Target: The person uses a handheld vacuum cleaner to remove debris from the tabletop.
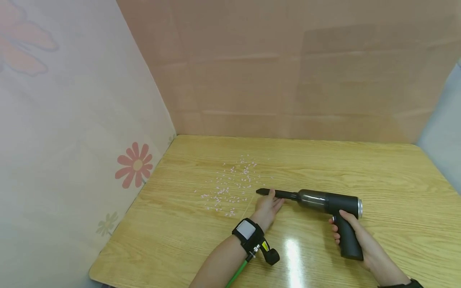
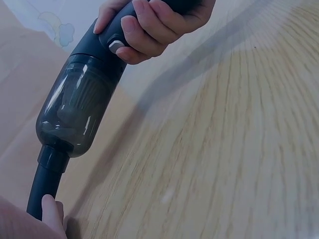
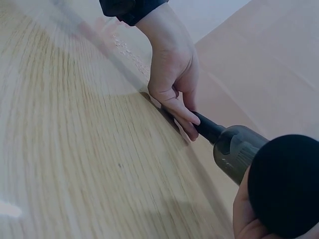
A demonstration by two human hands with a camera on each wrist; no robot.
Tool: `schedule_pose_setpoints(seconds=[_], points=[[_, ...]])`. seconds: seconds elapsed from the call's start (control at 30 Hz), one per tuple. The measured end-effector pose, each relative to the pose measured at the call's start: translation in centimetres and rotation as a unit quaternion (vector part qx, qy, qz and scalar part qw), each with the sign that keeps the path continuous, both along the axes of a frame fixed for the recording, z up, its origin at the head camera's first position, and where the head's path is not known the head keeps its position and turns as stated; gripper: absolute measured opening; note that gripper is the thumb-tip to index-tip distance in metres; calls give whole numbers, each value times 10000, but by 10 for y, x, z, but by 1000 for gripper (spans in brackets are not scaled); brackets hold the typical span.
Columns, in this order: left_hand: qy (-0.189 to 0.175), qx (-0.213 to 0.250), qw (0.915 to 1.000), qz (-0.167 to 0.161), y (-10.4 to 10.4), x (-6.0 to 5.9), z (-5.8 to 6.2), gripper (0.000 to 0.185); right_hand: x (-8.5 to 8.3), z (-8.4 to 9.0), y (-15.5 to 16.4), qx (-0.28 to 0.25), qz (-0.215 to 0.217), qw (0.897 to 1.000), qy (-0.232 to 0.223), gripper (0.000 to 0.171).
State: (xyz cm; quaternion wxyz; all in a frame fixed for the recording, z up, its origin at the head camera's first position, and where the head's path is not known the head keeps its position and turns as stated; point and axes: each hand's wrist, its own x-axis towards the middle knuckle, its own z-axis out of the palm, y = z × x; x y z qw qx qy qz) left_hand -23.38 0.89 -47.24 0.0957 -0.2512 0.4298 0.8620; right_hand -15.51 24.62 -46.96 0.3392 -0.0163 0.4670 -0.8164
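Handheld vacuum [image 1: 335, 203]: held above the middle of the bench [image 1: 396, 172], tip toward 9 o'clock and rear end toward 3, taking the brown back panel [image 1: 306, 80] as 12.
Right grip [image 1: 364, 239]: fingers curled snugly round the pistol handle [image 1: 348, 241], probably because that is where the weight balances; a silver button [image 2: 116, 46] sits beside a fingertip, and I cannot tell whether it is pressed.
Left grip [image 1: 267, 206]: thumb on one side of the slim nozzle [image 1: 287, 194], fingers on the other, nearly closed about it, apparently to steady the long front end.
Clear dust cup [image 1: 312, 200]: between the two grips, joining nozzle to body.
Pale scraps [image 1: 220, 192]: scattered mainly from 8 to 11 o'clock of the tip, the nearest close by, presumably why it faces them; whether the tip touches wood is unclear.
Wristband [image 1: 248, 235]: at 7 o'clock of the left grip, green cable [image 1: 236, 273] trailing below.
Flowered wall [image 1: 72, 120]: along the bench's 9 o'clock edge.
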Motion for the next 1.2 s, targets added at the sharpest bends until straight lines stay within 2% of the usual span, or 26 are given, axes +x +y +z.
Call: schedule_pose_setpoints(seconds=[0.27,0.47,0.9,1.2], points=[[15,114,9999,-86,9,-6,-1,55,-1,-1,10,-244,85,9996,-116,49],[-16,215,9998,-7,14,-11,-2,54,-4,-1,12,-319,151,9993,-87,50],[-74,89,9999,-52,10,-16,-3,56,-8,-3,9,-366,80,9993,-49,48],[51,37,9999,-85,4,-23,-5,56,-15,0,1,2,31,10000,7,46]])
